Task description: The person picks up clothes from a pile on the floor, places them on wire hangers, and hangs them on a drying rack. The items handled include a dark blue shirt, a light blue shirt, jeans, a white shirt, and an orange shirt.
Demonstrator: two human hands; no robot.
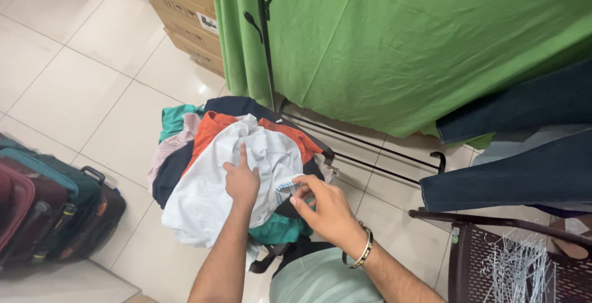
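Looking down, we see the left hand [241, 181] pressed on a pale blue shirt [216, 186], index finger stretched out and the other fingers curled, gripping nothing. The right hand [324, 207], with a bangle [365, 250] at its wrist, pinches the shirt's edge between thumb and fingertips. The shirt lies on top of a heap of clothes [185, 136] on the tiled floor [74, 93], near a green curtain [401, 44], with suitcases [43, 210] well apart at the left.
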